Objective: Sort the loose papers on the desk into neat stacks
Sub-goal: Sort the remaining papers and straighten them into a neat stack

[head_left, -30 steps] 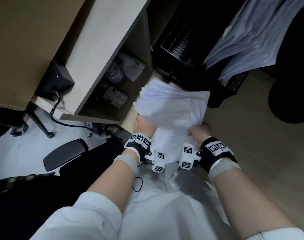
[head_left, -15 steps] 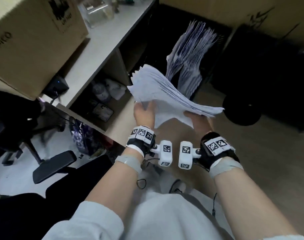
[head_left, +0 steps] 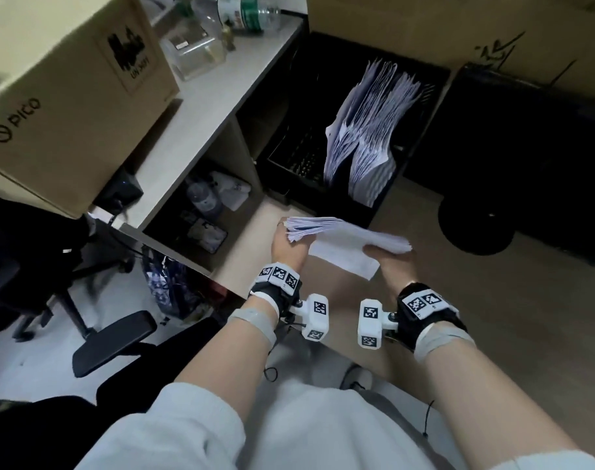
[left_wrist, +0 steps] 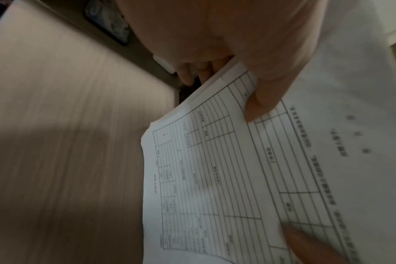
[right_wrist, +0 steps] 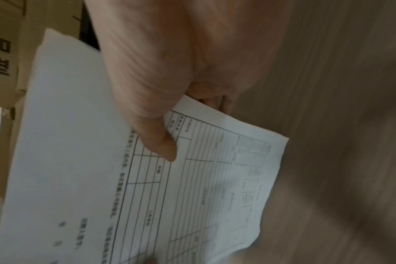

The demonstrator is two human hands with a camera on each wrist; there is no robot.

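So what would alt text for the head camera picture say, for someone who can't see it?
Seen from above, a person's left hand and right hand grip the two ends of a sheaf of papers above a wooden desk. Behind it, a black crate holds more papers standing on edge.

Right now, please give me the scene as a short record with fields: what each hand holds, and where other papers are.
left hand: grips left end of paper stack
right hand: grips its right end, thumb on top
top sheet: printed table form
other papers: standing in black crate
desk: wood grain, below the stack
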